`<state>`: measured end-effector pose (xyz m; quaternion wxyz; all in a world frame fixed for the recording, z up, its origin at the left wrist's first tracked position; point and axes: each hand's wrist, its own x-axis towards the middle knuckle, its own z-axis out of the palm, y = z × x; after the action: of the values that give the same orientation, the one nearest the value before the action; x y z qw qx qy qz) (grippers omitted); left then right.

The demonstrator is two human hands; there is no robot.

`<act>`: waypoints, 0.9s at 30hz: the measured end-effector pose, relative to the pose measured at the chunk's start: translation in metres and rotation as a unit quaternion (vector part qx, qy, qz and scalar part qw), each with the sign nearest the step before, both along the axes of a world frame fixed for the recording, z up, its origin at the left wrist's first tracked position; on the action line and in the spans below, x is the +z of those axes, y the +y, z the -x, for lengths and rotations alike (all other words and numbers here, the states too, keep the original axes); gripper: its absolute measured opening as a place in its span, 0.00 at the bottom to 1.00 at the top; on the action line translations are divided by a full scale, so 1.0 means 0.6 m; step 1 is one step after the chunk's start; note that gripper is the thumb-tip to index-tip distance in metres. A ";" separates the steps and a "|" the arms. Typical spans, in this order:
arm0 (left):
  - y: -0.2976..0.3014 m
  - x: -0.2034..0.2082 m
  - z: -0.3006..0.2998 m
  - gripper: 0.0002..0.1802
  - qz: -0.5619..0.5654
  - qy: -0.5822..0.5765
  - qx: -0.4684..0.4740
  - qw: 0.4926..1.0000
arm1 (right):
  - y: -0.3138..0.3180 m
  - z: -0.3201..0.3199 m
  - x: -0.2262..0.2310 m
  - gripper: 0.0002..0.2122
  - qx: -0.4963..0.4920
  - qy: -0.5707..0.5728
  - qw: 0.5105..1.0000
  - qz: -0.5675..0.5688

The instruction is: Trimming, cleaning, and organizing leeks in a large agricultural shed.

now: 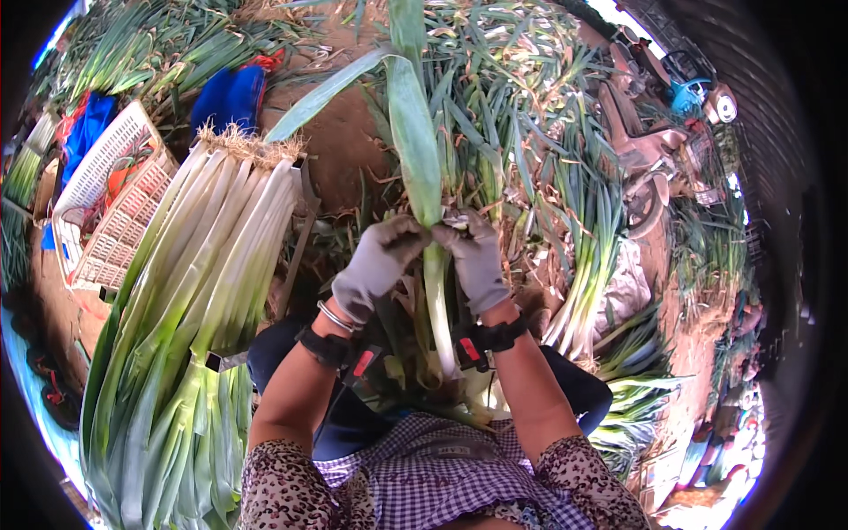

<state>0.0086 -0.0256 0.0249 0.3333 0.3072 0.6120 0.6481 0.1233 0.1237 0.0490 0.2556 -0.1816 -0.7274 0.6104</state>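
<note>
A single leek (435, 296) hangs in front of me, its white root end pointing down toward my lap and its broad green leaves rising away. My left hand (375, 265), in a pale glove, pinches it where the leaves branch from the stem. Opposite it, my gloved right hand (477, 256) has its fingers closed on the same spot. To my left, a large stack of cleaned leeks (221, 256) lies with the roots at the far end and the green leaves toward me.
A cream plastic basket (124, 203) with red-orange items stands at far left, near blue cloth (228, 102). Loose leeks (521, 115) spread over the ground ahead and right. More leeks (587, 274) lie beside my right arm. Brownish machinery (645, 141) stands at far right.
</note>
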 end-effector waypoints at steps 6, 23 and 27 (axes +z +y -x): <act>0.025 -0.009 0.018 0.21 -0.211 -0.322 0.000 0.923 | -0.023 -0.010 -0.004 0.08 0.032 -0.007 0.998 0.048; 0.041 0.005 -0.008 0.16 -0.177 -0.366 0.092 0.909 | -0.035 0.004 -0.048 0.22 0.040 -0.032 0.977 0.208; 0.038 0.006 -0.003 0.14 -0.176 -0.362 0.127 0.907 | -0.065 0.006 -0.041 0.22 0.007 0.022 0.963 0.270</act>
<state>0.0101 -0.0026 0.0284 0.3874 0.0245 0.3594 0.8486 0.1198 0.0849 0.0246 0.2083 -0.2255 -0.5312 0.7897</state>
